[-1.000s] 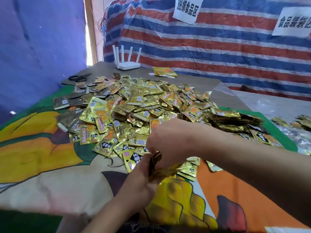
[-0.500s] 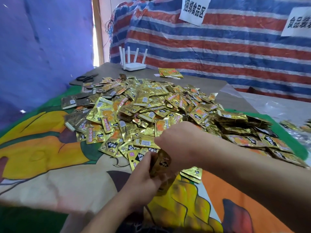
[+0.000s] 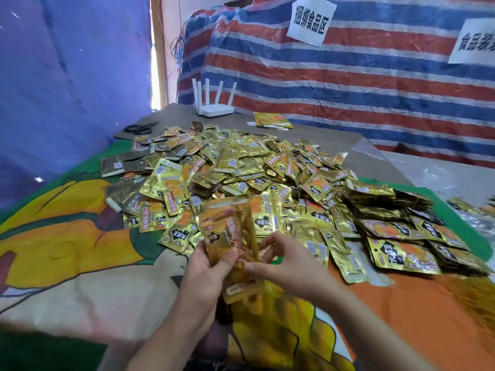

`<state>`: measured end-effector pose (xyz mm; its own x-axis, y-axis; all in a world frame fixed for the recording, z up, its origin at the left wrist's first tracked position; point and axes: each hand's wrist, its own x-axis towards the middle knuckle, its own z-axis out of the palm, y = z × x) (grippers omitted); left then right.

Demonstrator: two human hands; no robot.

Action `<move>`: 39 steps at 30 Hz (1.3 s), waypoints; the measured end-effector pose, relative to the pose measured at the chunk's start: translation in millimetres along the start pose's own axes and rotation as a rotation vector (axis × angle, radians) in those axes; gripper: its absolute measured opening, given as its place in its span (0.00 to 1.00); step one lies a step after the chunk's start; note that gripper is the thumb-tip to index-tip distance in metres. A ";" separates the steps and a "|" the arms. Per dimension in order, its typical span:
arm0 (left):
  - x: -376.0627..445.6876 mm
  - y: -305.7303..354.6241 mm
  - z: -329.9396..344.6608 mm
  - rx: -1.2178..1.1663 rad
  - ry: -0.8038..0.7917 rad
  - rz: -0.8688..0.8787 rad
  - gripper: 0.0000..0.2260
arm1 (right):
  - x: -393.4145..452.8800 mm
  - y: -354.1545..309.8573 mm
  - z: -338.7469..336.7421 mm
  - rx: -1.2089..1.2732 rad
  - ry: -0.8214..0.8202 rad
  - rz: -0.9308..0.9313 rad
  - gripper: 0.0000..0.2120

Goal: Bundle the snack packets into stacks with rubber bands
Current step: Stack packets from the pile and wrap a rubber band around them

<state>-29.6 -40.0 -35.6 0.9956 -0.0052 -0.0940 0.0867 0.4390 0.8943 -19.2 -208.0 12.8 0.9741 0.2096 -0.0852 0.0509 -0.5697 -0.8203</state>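
Observation:
A small stack of gold snack packets [image 3: 227, 231] stands upright in front of me, above the near edge of the big loose pile of gold packets [image 3: 241, 170]. My left hand [image 3: 206, 274] grips the stack from the left, thumb across its front. My right hand [image 3: 289, 266] pinches the stack's lower right edge with curled fingers. No rubber band is visible in the blur. Bundled stacks [image 3: 396, 231] lie at the right side of the pile.
A colourful printed cloth [image 3: 67, 250] covers the table. At the back stand a white router [image 3: 215, 109], black scissors [image 3: 140, 127] and a few flat packets [image 3: 272, 120]. A striped tarp [image 3: 348, 84] walls the far side; clear plastic sheeting [image 3: 442, 178] lies right.
Both hands have lifted the gathered packets from low on the cloth to an upright stack. My right hand moved from covering the packets to their right edge. The camera shifted.

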 end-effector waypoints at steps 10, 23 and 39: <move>4.8 -2.4 -11.6 0.233 -0.125 -0.176 0.24 | 0.9 26.9 12.2 0.545 0.265 -0.118 0.05; 16.3 8.2 15.6 0.759 -0.217 0.118 0.11 | -12.9 28.1 16.1 0.591 0.305 0.069 0.18; 26.2 -14.5 73.8 0.744 -0.136 0.268 0.18 | -25.5 47.4 -17.2 0.676 0.519 0.149 0.08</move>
<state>-2.1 -112.8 -18.8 0.9776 -0.1151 0.1761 -0.2016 -0.2727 0.9407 -37.8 -254.0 -14.3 0.9458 -0.3134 -0.0849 -0.0671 0.0673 -0.9955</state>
